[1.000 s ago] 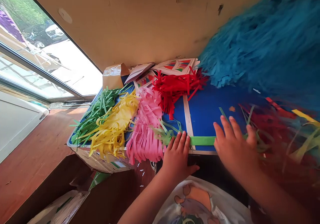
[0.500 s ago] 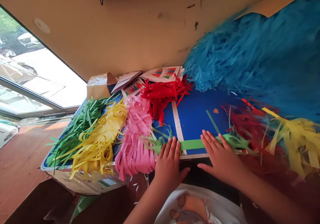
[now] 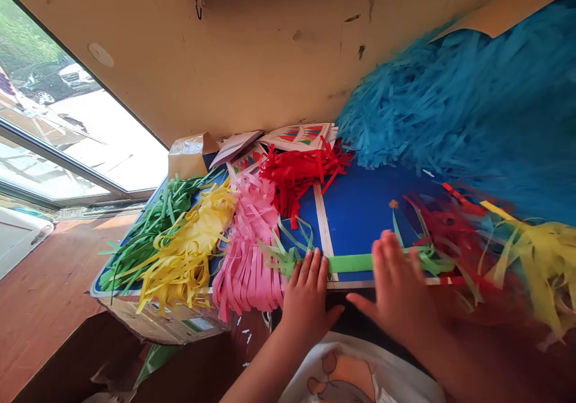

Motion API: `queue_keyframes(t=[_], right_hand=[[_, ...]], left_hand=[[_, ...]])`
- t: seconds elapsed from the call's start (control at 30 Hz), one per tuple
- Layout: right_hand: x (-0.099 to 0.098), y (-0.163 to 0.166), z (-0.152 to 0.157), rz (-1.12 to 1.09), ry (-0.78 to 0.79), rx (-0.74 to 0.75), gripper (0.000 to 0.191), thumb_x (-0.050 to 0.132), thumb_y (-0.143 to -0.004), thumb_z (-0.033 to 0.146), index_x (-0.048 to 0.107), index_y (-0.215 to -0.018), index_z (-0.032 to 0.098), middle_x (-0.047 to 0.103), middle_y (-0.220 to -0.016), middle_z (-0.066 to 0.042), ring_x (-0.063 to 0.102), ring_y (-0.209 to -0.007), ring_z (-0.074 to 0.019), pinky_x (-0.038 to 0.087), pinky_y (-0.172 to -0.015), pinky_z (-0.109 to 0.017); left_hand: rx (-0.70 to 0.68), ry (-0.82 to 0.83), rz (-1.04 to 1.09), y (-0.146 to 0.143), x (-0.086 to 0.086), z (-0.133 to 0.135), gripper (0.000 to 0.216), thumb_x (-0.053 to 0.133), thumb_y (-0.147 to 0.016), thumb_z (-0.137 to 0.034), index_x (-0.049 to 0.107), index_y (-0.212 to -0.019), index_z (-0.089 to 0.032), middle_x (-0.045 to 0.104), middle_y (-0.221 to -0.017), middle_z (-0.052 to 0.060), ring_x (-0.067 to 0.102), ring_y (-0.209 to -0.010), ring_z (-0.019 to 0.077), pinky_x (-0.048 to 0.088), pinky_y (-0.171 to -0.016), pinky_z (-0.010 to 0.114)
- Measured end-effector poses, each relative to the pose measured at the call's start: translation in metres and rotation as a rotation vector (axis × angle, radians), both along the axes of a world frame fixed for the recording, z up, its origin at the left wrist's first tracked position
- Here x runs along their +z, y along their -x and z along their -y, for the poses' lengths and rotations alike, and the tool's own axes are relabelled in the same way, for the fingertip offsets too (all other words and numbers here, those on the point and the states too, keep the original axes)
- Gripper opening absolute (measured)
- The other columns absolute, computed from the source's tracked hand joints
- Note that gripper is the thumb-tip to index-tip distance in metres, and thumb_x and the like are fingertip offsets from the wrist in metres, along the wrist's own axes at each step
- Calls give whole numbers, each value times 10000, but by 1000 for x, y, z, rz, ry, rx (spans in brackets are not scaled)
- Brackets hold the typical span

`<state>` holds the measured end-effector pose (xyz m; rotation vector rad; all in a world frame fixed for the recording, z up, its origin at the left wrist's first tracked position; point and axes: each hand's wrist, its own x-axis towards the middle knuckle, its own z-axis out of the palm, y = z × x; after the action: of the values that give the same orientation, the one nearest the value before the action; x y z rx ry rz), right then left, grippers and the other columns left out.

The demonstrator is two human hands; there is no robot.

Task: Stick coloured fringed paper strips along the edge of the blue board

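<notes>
A light green paper strip with fringed ends [image 3: 351, 263] lies along the front edge of the blue table [image 3: 364, 211]. My left hand [image 3: 310, 289] rests flat on the strip's left part, fingers stretched out. Over its right part is my right hand [image 3: 398, 292], blurred by motion, thumb spread away from the fingers; whether it touches the paper I cannot tell. Left of my hands lie pink fringe [image 3: 249, 247], yellow fringe [image 3: 184, 244] and dark green fringe [image 3: 155, 229]. Red fringe [image 3: 297, 172] sits farther back. At right are blurred dark red strips [image 3: 454, 235] and more yellow fringe [image 3: 544, 265].
A large heap of blue paper strips [image 3: 441, 103] fills the back right. Printed packets [image 3: 297, 136] and a small brown box [image 3: 191, 157] stand against the wall. Below the table's left end is an open cardboard box [image 3: 85, 355]. A window [image 3: 99, 139] is at left.
My right hand has lifted and tilted from lying flat on the green strip, and is now blurred. My left hand stays on the strip. The whole view has shifted slightly.
</notes>
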<state>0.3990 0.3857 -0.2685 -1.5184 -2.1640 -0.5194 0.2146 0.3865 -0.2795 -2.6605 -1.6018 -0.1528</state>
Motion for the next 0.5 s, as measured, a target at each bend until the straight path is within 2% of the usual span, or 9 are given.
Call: queue_keyframes(t=[0.07, 0.1, 0.17, 0.23, 0.33, 0.5], right_hand=[[-7, 26, 0, 19, 66, 207, 958, 354, -802, 678, 175, -1401, -47, 278, -1414, -266, 210, -1334, -343, 257, -1041, -462], [-13, 35, 0, 22, 98, 256, 955, 357, -786, 700, 247, -1383, -38, 320, -1400, -251, 232, -1328, -327, 265, -1041, -440], [-23, 44, -1, 24, 138, 275, 953, 352, -758, 738, 361, -1334, -22, 374, -1375, -231, 274, -1311, -312, 272, -1038, -422], [-30, 36, -2, 34, 148, 222, 939, 359, -753, 742, 412, -1302, -18, 379, -1372, -230, 298, -1297, -312, 279, -1029, -420], [-33, 4, -2, 70, 155, 123, 894, 318, -798, 706, 379, -1325, -12, 353, -1391, -223, 292, -1302, -303, 271, -1029, -431], [-31, -44, 0, 92, 174, -4, 838, 147, -867, 637, 172, -1418, 6, 343, -1399, -215, 320, -1295, -283, 217, -1046, -494]], left_hand=[[-26, -32, -27, 2, -1, -1, 684, 488, -794, -414, 334, -1385, -106, 293, -1457, 107, 300, -1328, 274, 307, -1053, 410], [-38, -45, -43, 4, -1, -2, 644, 472, -802, -365, 345, -1381, -113, 306, -1453, 102, 307, -1326, 262, 309, -1052, 397], [-53, -52, -63, 5, 0, -3, 618, 457, -799, -312, 354, -1376, -116, 319, -1447, 97, 317, -1322, 251, 313, -1048, 386], [-47, -36, -58, 5, 1, -4, 659, 477, -781, -344, 345, -1377, -97, 305, -1451, 107, 316, -1321, 267, 314, -1046, 403], [-27, -10, -28, 2, 3, -3, 717, 502, -780, -443, 335, -1379, -87, 291, -1454, 116, 304, -1324, 287, 317, -1044, 429], [16, -41, 1, -2, 2, 2, 740, 476, -808, -559, 358, -1363, -84, 325, -1440, 122, 313, -1322, 277, 334, -1038, 418]])
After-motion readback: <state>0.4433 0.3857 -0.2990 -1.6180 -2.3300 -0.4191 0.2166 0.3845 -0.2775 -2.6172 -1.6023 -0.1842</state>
